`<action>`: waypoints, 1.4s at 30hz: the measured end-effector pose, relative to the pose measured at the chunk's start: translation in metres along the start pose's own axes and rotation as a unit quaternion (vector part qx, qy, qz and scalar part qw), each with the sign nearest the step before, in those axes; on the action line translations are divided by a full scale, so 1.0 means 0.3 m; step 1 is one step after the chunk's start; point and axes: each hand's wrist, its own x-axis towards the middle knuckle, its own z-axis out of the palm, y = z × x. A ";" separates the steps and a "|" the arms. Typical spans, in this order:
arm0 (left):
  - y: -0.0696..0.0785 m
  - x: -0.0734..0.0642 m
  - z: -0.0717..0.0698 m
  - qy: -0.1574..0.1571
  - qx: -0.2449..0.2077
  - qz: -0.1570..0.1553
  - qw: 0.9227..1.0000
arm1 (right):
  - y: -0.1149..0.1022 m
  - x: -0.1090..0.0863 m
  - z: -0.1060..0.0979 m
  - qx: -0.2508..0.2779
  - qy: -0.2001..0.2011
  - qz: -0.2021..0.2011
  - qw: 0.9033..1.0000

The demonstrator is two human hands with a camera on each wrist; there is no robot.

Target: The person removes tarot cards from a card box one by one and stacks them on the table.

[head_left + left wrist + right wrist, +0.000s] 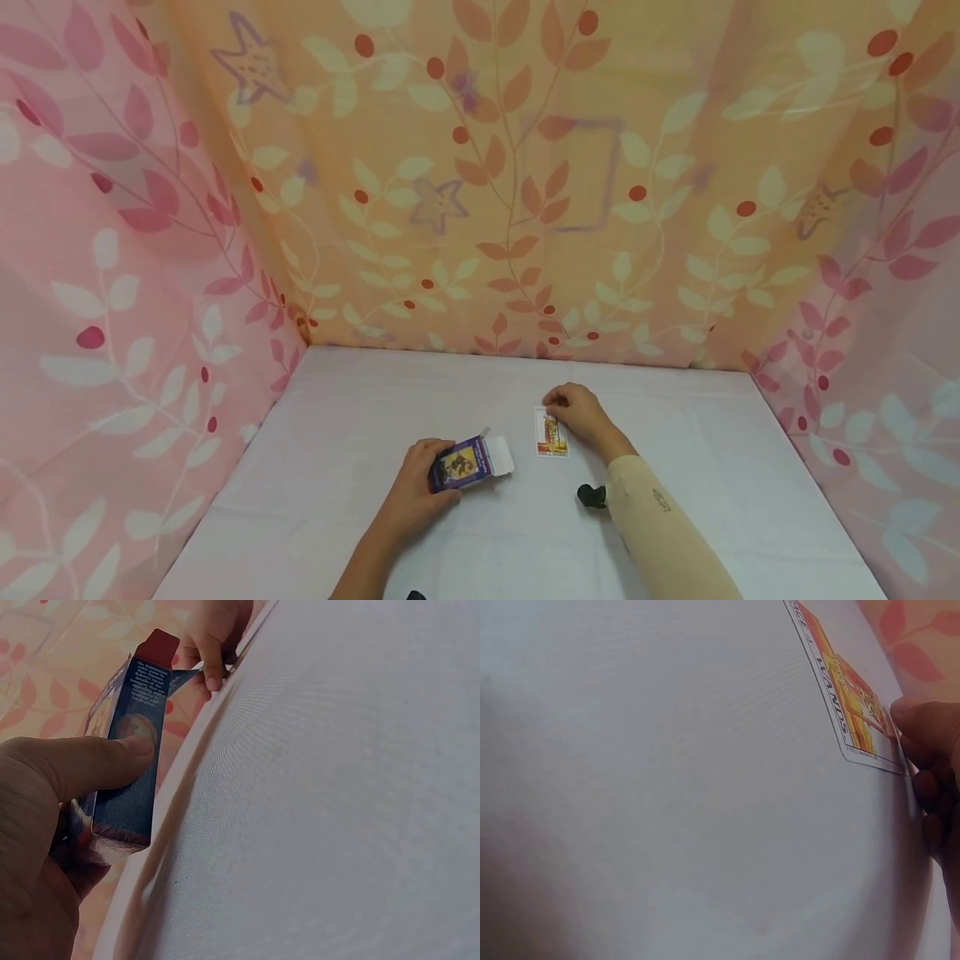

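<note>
My left hand (pixel 422 483) grips a small purple-blue card box (pixel 461 463), thumb along one narrow side and fingers round the other. The box is tilted, its end flap (pixel 500 456) folded out with a white inside. In the left wrist view, the thumb presses on the dark blue side (pixel 135 780) printed with small text. My right hand (pixel 583 410) pinches the edge of a tarot card (pixel 552 442) at its upper right in the head view. The card is face up over the white cloth, with a yellow and red picture; "WANDS" reads on it in the right wrist view.
A white cloth (pixel 315 450) covers the table. Below the right forearm shows a small black object (pixel 592 496), and another dark piece (pixel 416 595) lies at the bottom edge. Leaf-patterned curtains (pixel 420 275) stand at the back and both sides.
</note>
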 end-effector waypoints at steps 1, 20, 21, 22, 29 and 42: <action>0.000 0.000 0.001 0.000 0.000 0.000 1.000 | 0.001 -0.002 0.001 0.001 0.000 0.001 1.000; -0.011 -0.014 0.017 -0.002 0.011 0.002 1.000 | -0.066 -0.146 -0.010 0.066 0.069 0.048 0.994; -0.011 -0.015 0.016 -0.003 0.011 0.004 1.000 | -0.078 -0.154 -0.007 0.067 0.076 0.044 0.994; -0.010 -0.014 0.015 -0.004 0.011 0.003 1.000 | -0.092 -0.162 -0.003 0.072 0.083 0.041 0.993; -0.008 -0.005 0.008 0.003 0.018 0.011 1.000 | -0.180 -0.219 0.031 0.073 0.140 -0.030 0.987; -0.003 -0.001 0.001 -0.012 0.009 0.018 1.000 | -0.276 -0.327 0.099 0.141 0.177 -0.030 0.974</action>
